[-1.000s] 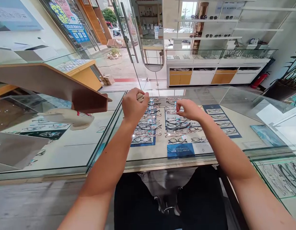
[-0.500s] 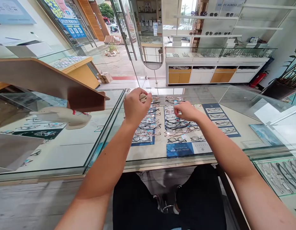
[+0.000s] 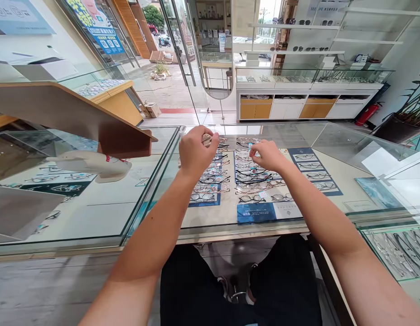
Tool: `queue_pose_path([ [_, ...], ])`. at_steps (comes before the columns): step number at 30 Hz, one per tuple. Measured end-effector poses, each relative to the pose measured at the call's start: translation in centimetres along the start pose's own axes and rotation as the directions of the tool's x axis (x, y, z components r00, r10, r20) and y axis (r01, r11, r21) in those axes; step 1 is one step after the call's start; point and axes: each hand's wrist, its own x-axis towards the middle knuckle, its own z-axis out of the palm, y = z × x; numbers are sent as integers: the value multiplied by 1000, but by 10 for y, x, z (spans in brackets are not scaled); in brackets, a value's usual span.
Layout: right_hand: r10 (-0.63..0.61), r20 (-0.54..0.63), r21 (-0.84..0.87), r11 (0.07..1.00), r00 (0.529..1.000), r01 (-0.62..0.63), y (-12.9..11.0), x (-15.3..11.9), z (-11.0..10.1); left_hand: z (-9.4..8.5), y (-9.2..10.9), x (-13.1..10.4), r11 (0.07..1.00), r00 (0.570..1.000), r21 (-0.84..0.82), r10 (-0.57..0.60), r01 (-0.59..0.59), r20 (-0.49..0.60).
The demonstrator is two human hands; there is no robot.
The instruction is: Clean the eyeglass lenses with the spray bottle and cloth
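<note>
Above the glass counter (image 3: 291,131), my left hand (image 3: 196,151) is closed around a crumpled beige cloth (image 3: 206,140). Only a little of the cloth shows between thumb and fingers. To its right, my right hand (image 3: 267,156) is held with its fingers curled in, and I see nothing in them. Beneath both hands, rows of eyeglasses (image 3: 252,176) lie under the glass. More eyeglasses (image 3: 213,179) are laid out in a column below my left hand. I cannot tell whether either hand touches the glass.
At the left, a brown wooden piece (image 3: 124,136) juts over the counter beside a beige hand-shaped object (image 3: 94,165). An oval mirror (image 3: 214,81) stands beyond the counter. At the right are a fire extinguisher (image 3: 366,114) and a potted plant (image 3: 408,108).
The whole view has shifted slightly. Both hands appear a little further right, and my right hand is raised slightly with its fingers still curled. The cloth stays in my left hand.
</note>
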Motion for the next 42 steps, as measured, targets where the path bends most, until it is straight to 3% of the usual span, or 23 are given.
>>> queue_pose_path([
  [10,-23,69,-61,998,997,28,5,4,13,3,-3,-2,998,998,23,57,-57,-19],
  [15,-21,52,-42,999,998,23,8,2,7,2,-1,-1,998,999,25,49,-49,-19],
  [20,-19,-146,187,981,989,47,14,-6,-11,-2,6,-1,1000,999,15,22,-22,27],
  [24,-46,-351,394,899,935,192,6,-13,-20,-3,14,-4,990,982,-101,-82,100,170],
  [28,-110,-504,397,851,857,343,-13,-18,-15,3,22,-10,925,927,-276,-160,261,339],
  [32,-172,-552,333,851,816,405,-31,-22,-8,9,28,-15,864,913,-396,-156,311,378],
  [38,-139,-465,272,918,875,290,-48,-32,-20,11,28,-16,876,960,-429,-116,219,253],
  [42,38,-434,233,970,900,71,-26,-25,-24,10,22,-14,910,983,-382,-118,164,142],
])
